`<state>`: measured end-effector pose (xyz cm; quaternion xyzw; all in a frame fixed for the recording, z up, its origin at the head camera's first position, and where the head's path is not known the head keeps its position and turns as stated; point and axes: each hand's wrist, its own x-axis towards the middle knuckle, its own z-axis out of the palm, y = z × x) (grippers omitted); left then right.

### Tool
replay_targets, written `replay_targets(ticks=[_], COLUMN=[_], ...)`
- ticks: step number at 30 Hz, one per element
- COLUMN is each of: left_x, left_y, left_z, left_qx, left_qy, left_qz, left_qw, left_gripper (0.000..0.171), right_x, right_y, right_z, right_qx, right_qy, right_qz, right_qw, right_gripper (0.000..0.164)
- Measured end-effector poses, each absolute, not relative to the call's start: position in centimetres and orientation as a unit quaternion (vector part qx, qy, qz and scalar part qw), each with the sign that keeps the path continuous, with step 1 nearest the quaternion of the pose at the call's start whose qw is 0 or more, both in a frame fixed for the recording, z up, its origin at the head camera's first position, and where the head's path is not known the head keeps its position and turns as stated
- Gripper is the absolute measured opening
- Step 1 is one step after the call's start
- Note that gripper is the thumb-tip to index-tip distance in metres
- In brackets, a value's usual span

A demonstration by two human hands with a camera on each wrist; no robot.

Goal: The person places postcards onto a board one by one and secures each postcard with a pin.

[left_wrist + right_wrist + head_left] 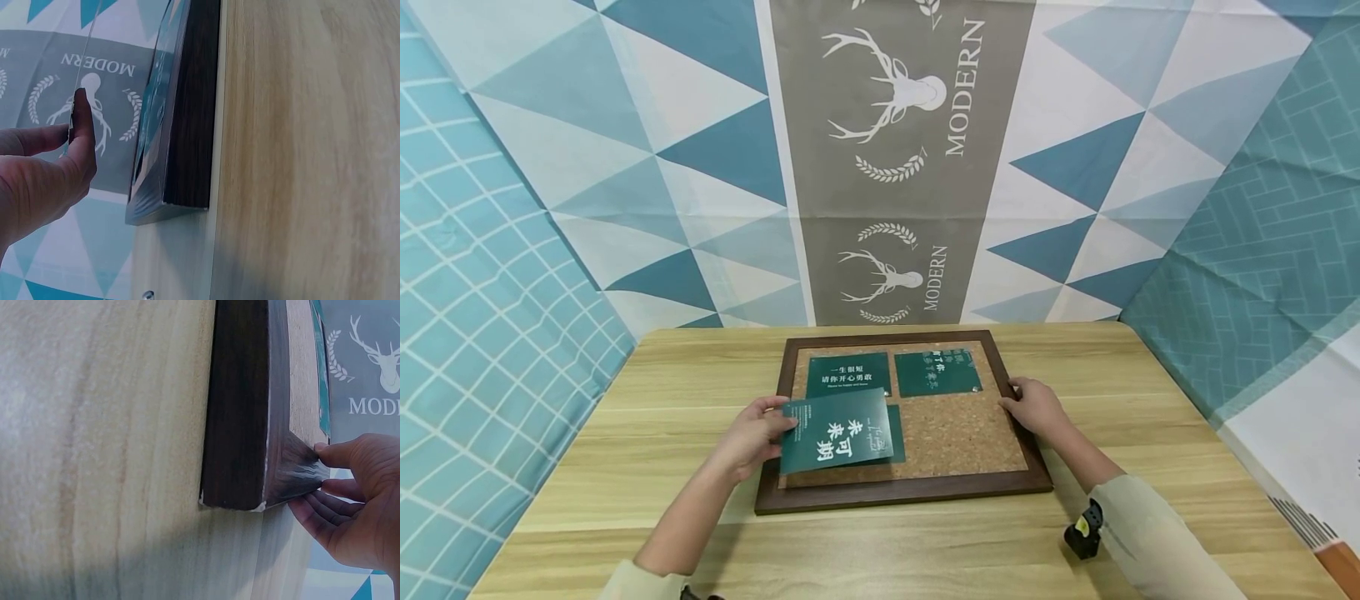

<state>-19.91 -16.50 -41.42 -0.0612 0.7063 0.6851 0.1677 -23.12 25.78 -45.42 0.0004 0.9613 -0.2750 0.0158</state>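
My left hand [752, 440] pinches a dark green card [827, 442] with white writing by its left edge, thumb on top. The left wrist view catches that card edge-on, above the board and apart from it. On the table lies a cork board [962, 437] with a dark brown wooden frame. My right hand [1039, 408] holds the frame's right side, thumb on its top face and fingers along the outer edge. Two green cards, upper left [850, 367] and upper right [936, 375], lie on the cork. Another green card [897, 433] at lower left is mostly hidden under the held one.
The light wooden table [647, 400] spreads around the board. A small silver object [148, 295] lies near the frame's corner in the left wrist view. Behind the table hangs a patterned cloth [910, 192] with deer heads and triangles.
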Motion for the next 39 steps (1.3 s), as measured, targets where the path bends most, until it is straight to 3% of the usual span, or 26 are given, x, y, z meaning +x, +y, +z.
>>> replay_targets(ticks=[39], left_x=[-20.5], left_y=[-13.2], left_z=[-42.3], left_qx=[-0.065], left_qy=[0.701], left_qz=[0.69], left_qw=[0.167], left_gripper=[0.047], right_x=[-23.2], right_y=[25.7], right_z=[-45.5], right_qx=[0.002], right_qy=[0.962], right_qz=[-0.272], right_qw=[0.019], right_gripper=[0.051])
